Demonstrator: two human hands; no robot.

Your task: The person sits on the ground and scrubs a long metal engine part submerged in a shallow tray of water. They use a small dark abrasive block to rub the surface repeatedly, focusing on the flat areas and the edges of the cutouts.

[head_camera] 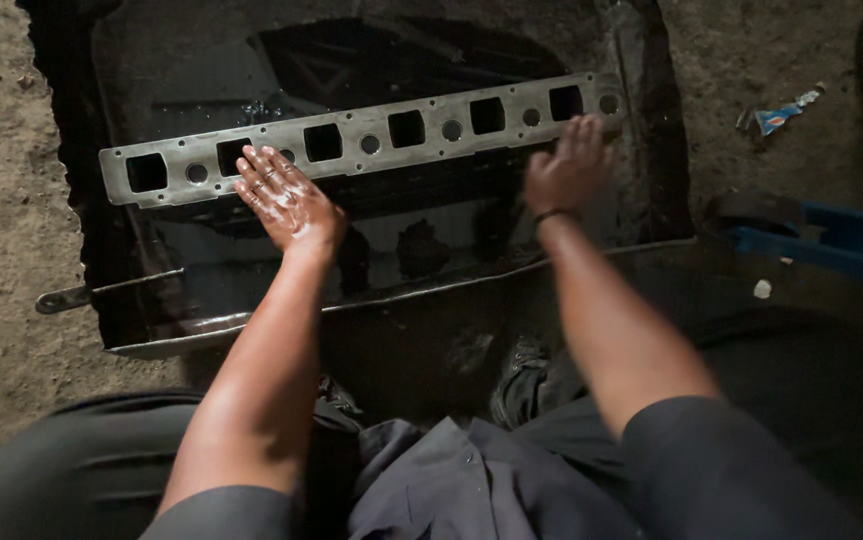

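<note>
Metal plate (372, 130) under both flat hands

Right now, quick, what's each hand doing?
Left hand: open, wet, flat on the long metal plate.
Right hand: open, fingers resting on the plate's other end, gripping nothing.

The long metal plate (362, 135) is dull grey, patterned with a row of dark square openings alternating with small round holes. The tray (152, 340) beneath it is black and glossy with dark liquid. The floor (2, 250) is brownish-grey dirt. A blue object (832, 245) lies at right, beside a small blue-and-white tube (780, 115). The sleeves (712, 470) are dark grey.
</note>
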